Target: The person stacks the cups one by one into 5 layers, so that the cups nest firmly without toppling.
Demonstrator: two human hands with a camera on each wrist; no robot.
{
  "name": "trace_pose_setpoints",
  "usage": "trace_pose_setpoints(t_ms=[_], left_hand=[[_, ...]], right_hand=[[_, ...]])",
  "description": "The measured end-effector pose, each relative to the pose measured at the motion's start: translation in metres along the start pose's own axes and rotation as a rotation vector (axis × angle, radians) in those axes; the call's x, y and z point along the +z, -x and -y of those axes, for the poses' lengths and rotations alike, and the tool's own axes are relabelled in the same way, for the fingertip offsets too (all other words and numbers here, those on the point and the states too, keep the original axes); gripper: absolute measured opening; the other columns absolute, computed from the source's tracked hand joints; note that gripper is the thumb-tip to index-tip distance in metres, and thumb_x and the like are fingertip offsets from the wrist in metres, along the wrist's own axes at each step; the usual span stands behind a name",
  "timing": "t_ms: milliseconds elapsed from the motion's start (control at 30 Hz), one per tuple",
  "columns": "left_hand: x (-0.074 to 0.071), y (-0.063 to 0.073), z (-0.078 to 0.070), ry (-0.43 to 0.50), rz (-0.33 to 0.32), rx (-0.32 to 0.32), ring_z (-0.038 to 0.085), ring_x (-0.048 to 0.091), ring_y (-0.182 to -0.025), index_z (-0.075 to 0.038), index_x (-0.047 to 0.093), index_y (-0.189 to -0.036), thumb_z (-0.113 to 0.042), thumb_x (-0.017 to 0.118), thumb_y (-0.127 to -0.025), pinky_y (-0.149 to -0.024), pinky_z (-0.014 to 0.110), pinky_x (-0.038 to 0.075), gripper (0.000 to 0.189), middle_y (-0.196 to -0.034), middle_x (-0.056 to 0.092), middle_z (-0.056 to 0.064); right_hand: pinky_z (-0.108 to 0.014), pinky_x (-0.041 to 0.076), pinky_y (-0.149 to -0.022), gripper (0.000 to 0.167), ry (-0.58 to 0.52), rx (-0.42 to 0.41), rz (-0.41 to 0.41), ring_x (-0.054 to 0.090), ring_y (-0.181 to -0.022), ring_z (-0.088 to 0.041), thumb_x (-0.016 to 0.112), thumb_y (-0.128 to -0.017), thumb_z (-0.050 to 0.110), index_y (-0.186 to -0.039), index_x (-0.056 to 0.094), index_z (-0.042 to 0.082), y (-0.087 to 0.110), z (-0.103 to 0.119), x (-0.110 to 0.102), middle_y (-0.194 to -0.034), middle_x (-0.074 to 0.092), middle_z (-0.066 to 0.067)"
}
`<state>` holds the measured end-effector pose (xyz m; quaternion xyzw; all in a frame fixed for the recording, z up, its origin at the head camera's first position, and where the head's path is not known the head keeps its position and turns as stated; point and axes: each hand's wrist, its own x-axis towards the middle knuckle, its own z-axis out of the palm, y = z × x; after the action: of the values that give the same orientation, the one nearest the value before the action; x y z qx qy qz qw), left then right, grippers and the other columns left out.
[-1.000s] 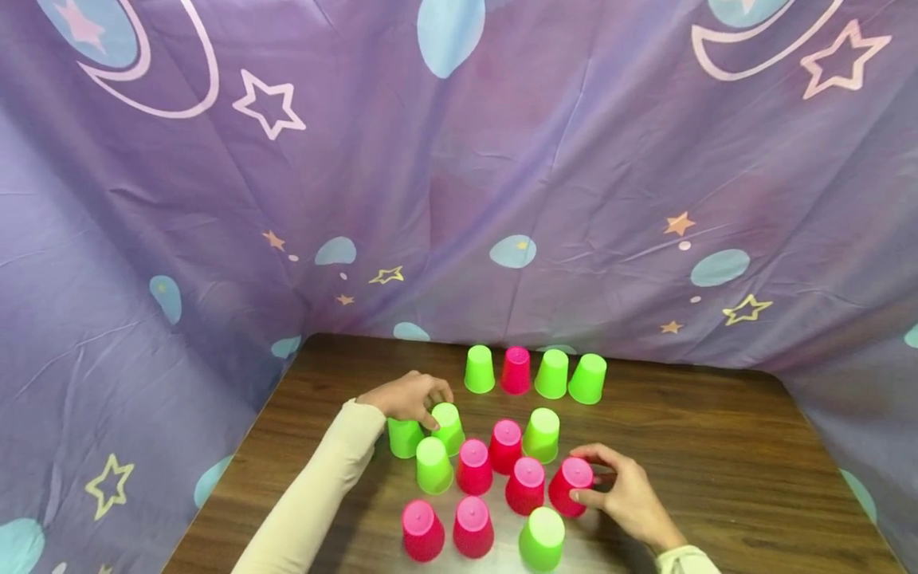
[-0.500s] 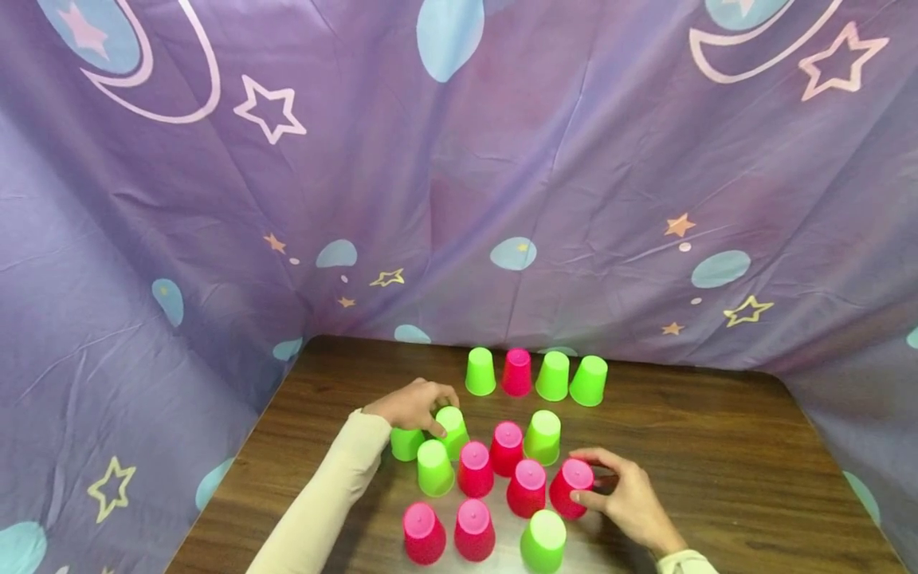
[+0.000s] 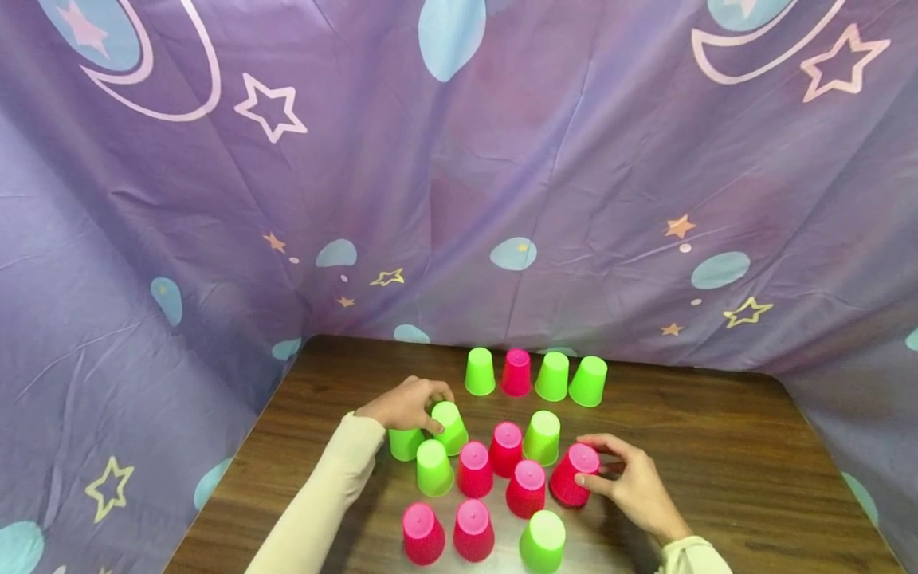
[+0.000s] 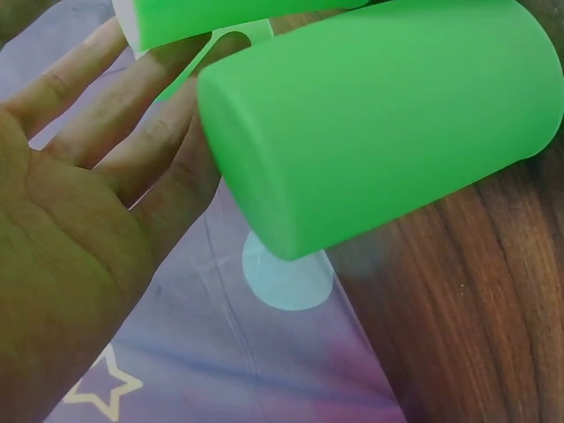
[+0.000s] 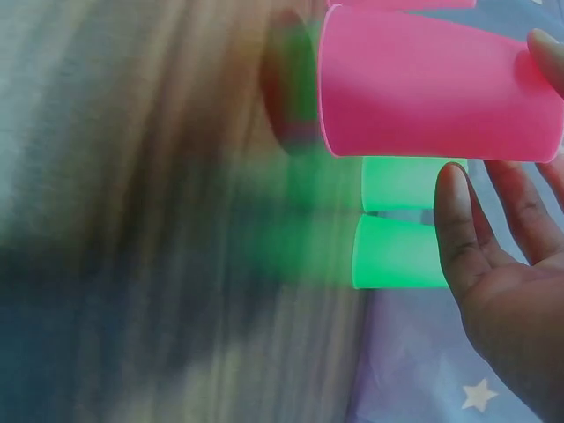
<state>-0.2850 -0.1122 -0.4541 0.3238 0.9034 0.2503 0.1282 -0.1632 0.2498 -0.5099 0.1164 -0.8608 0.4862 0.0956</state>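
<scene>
All the cups stand mouth down. My left hand (image 3: 407, 405) reaches over one green cup (image 3: 406, 445) and pinches a second green cup (image 3: 452, 430) between thumb and fingers. In the left wrist view the first green cup (image 4: 379, 123) fills the foreground, and the pinched cup (image 4: 247, 13) shows only partly at the top. My right hand (image 3: 638, 488) grips a pink cup (image 3: 574, 476) near its closed end, thumb on the near side. The pink cup (image 5: 432, 84) leans, its rim apart from its reflection in the table in the right wrist view.
Green and pink cups stand close between the hands, such as a pink cup (image 3: 526, 490) and a green cup (image 3: 542, 438). Two pink cups and a green cup (image 3: 543, 544) stand in front. Behind, a row (image 3: 517, 373) lines the wooden table's (image 3: 703, 430) back, before a purple curtain (image 3: 617, 159).
My right hand has raised the pink cup slightly and tipped it, its closed end now farther back and to the right. The left hand and its green cup have shifted a little left.
</scene>
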Motion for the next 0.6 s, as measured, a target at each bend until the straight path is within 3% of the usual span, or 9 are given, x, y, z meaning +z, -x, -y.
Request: trace_pose_setpoints(t_ms=[333,600], left_hand=[[-0.003,0.003,-0.004,0.007,-0.016,-0.019,0.02,0.069,-0.097,-0.011,0.067,-0.112,-0.016,0.085,-0.079,-0.09,0.038,0.055,0.038,-0.106,0.076,0.008],[-0.004,0.004,-0.006,0.008,-0.027,-0.028,0.022,0.069,-0.101,-0.011,0.067,-0.114,-0.016,0.084,-0.079,-0.092,0.039,0.054,0.039,-0.108,0.076,0.008]], right_hand=[[-0.022,0.057,-0.071,0.047,0.021,0.024,-0.078,0.062,-0.085,0.007,0.087,-0.073,0.006,-0.116,0.068,0.003,-0.022,-0.006,-0.015,-0.105,0.074,-0.018],[-0.017,0.055,-0.068,0.047,0.078,0.1,-0.16,0.057,-0.084,0.014,0.086,-0.072,0.003,-0.115,0.068,-0.001,-0.045,-0.021,-0.027,-0.106,0.073,-0.024]])
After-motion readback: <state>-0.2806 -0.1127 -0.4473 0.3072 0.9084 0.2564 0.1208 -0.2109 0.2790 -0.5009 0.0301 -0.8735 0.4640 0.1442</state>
